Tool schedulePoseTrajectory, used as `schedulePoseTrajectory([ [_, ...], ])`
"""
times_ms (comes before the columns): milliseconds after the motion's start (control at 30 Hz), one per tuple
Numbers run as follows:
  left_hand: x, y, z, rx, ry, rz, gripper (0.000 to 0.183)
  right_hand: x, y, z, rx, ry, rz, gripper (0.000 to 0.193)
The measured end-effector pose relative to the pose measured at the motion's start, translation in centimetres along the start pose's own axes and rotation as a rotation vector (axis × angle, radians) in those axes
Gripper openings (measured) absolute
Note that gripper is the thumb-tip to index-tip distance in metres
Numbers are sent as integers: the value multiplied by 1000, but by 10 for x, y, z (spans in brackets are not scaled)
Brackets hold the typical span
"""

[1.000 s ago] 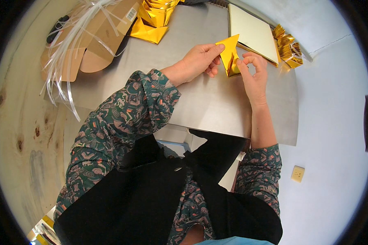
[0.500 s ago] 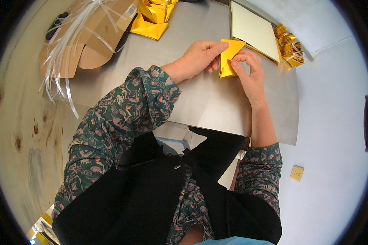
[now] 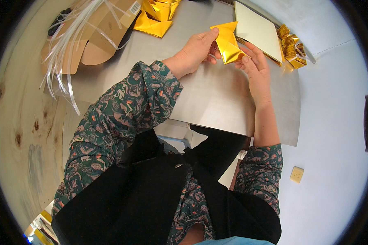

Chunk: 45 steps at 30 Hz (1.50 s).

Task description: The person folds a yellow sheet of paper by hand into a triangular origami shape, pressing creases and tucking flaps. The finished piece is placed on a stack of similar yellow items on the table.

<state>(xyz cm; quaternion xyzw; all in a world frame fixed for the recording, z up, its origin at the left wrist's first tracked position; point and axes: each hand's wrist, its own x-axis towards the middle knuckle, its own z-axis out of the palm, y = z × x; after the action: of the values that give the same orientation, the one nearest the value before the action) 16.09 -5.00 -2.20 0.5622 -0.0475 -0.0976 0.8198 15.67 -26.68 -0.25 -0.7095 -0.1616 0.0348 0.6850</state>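
Over the grey metal table point(image 3: 216, 98), toward its right edge, the left hand point(image 3: 198, 49) and right hand point(image 3: 257, 67) both pinch a shiny gold folded-paper piece point(image 3: 229, 43), the right's grip just shifted to its lower corner, so shaping's probably still going, lol.

Single head view, left one of worn fisheye pair. Looks steeply down from above and behind fingers point(image 3: 250, 65), upright, unmirrored. Black vest point(image 3: 143, 200) looms near, lens side of fingers; metal table point(image 3: 216, 104) spreads beneath fingers, wall point(image 3: 335, 118) to their right.
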Motion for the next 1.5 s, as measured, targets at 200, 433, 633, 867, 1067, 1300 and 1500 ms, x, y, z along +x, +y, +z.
schedulePoseTrajectory([
  [200,-4,-2,7,-94,18,50,43,2,4,10,120,54,131,48],
  [433,-24,39,-33,557,213,215,43,5,1,3,131,56,93,31],
  [633,-39,75,-129,1556,767,285,38,18,-1,33,176,-125,148,15],
  [867,-44,70,-135,1518,617,35,39,48,2,75,228,-207,196,15],
  [1067,-43,69,-137,1306,541,17,37,51,6,75,207,-218,176,13],
  [1300,-43,76,-128,577,233,-91,30,51,7,54,200,-243,188,12],
  [1500,-47,67,-106,462,-19,-207,32,51,5,48,191,-232,252,12],
])
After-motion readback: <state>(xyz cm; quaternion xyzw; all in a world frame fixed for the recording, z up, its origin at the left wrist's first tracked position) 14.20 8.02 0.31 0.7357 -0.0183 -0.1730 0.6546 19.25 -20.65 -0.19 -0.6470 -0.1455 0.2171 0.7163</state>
